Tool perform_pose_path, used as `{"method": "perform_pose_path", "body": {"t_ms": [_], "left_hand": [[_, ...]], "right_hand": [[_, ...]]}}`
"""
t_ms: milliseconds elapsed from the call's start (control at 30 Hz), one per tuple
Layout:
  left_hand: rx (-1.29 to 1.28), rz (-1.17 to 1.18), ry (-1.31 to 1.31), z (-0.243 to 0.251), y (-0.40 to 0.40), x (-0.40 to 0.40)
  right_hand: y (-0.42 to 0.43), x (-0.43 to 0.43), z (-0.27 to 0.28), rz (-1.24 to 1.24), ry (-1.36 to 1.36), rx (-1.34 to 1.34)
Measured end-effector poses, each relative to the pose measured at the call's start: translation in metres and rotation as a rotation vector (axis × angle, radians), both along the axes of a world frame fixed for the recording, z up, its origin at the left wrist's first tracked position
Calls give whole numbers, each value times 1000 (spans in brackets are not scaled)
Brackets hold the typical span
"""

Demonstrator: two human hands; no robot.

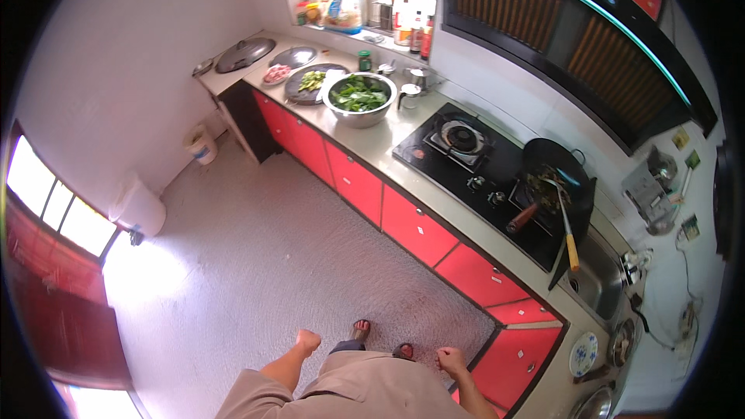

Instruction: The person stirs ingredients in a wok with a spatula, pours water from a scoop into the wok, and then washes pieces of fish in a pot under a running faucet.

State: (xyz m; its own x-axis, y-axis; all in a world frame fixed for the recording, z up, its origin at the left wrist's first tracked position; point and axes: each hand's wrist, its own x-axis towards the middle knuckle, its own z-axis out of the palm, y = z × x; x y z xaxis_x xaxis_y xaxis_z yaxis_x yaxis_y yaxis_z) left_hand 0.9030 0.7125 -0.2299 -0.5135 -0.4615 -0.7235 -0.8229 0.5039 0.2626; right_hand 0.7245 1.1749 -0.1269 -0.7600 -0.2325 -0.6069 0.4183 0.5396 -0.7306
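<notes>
My left hand (308, 340) hangs over the grey floor (250, 256), its fingers curled and nothing seen in it. Held low beside the red corner cabinet (512, 361), my right hand (449, 359) is also curled into a loose fist. Neither touches anything. Ahead on the right, a black wok (561, 160) with a wooden handle sits on the gas hob (430, 157), cooked greens inside. A spatula (567, 233) with a yellow handle leans in it. Farther left on the counter (401, 128) stands a steel bowl (364, 119) of leafy greens.
Behind the bowl lie a round chopping board (294, 90) with cut vegetables, a plate of raw meat (276, 74) and metal lids (247, 53). A sink (602, 285) and a floral plate (583, 355) are at right. The range hood (559, 29) overhangs the hob. Buckets (139, 209) stand by the wall.
</notes>
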Motion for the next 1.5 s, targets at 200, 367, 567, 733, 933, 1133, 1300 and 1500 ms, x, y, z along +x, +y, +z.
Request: {"method": "perform_pose_path", "body": {"t_ms": [200, 367, 567, 733, 933, 1133, 1300, 1500], "left_hand": [[118, 662, 91, 78, 77, -5], [22, 325, 86, 45, 67, 36], [-39, 427, 4, 73, 58, 18], [-29, 408, 121, 83, 41, -3], [41, 406, 137, 63, 31, 2], [-21, 514, 93, 10, 26, 54], [-111, -417, -59, 45, 16, 19], [92, 180, -58, 49, 12, 25]], "right_hand": [[106, 26, -96, -163, -400, 149], [123, 48, -107, -177, -478, 267], [127, 42, -127, -267, -461, 213], [86, 28, -111, -38, -169, 358], [71, 21, -96, 135, 145, 523], [82, 20, -144, -3, -120, 359], [120, 35, -197, -69, -8, 410], [65, 32, -124, -86, -119, 316]]}}
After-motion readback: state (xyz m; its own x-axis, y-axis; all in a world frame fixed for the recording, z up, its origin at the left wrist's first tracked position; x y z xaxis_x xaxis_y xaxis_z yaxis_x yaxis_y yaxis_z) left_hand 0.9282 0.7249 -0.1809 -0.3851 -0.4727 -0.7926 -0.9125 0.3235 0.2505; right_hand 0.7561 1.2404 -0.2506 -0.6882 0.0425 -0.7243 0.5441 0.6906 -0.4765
